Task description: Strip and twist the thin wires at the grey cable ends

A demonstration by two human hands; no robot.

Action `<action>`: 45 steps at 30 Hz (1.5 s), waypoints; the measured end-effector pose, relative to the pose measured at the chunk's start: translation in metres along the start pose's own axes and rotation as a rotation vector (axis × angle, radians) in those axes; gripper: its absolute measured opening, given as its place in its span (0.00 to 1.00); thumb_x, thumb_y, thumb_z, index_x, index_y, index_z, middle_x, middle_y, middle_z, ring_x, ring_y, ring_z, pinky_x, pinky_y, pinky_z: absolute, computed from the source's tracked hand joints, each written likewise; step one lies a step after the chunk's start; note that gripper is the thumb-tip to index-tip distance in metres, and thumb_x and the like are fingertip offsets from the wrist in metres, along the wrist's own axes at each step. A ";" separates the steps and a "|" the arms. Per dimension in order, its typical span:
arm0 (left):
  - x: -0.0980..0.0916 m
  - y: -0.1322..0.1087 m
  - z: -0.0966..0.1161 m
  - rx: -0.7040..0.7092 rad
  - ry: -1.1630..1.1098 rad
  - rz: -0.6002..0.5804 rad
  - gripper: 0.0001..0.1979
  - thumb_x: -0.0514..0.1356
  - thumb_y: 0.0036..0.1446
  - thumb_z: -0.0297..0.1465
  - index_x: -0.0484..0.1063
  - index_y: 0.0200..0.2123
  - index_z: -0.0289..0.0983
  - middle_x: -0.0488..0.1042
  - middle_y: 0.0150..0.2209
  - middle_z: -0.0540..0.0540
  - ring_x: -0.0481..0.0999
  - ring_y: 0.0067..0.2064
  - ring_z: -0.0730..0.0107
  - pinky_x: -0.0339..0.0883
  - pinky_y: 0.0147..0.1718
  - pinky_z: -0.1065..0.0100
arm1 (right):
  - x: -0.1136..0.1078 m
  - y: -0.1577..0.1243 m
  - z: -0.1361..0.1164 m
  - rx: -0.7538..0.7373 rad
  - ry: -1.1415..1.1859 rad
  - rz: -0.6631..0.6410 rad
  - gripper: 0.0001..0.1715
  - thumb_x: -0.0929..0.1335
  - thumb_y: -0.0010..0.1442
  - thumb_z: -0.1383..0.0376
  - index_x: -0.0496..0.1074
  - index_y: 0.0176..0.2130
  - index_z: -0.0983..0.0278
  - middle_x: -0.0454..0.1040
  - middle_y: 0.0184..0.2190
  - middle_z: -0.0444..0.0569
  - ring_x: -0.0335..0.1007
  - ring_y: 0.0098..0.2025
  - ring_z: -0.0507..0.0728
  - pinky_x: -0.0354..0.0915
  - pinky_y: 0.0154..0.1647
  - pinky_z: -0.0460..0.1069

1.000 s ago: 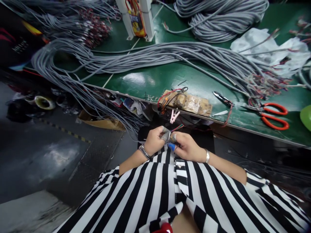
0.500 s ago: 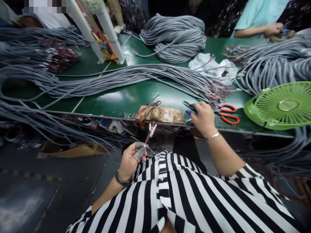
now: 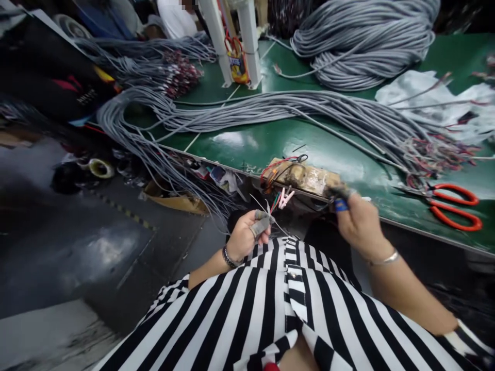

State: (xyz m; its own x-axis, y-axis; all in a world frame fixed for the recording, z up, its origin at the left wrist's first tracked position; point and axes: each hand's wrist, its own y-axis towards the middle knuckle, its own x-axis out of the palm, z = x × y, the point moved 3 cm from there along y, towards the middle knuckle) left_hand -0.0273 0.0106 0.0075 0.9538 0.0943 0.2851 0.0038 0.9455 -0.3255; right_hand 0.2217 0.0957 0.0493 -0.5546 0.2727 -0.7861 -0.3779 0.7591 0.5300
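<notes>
At frame centre, the left hand (image 3: 245,238) pinches thin coloured wires (image 3: 274,203), their long axis slanting up-right toward the pink clip (image 3: 286,196) at the tabletop (image 3: 270,141) edge. The right hand (image 3: 359,221) has its grip closed on a dark tool (image 3: 337,194), pointing up-left.

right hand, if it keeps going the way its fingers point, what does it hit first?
Likely the brown block at the edge of the green bench. The right hand, holding a dark tool, points up-left toward it and sits just short of it. Depth is unclear.
</notes>
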 end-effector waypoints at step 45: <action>0.014 -0.007 0.000 0.100 0.292 -0.048 0.15 0.69 0.45 0.35 0.70 0.32 0.34 0.72 0.24 0.52 0.70 0.21 0.79 0.65 0.22 0.76 | 0.061 -0.012 -0.075 0.488 0.987 -0.294 0.17 0.71 0.52 0.53 0.69 0.30 0.65 0.69 0.25 0.43 0.60 0.26 0.50 0.61 0.28 0.45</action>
State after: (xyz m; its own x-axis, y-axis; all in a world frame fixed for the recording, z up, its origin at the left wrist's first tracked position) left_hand -0.0138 0.0056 0.0135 0.9993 -0.0307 0.0220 0.0349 0.9742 -0.2232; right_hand 0.1367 0.0588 0.0192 -0.9150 -0.3738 -0.1516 -0.3805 0.9246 0.0168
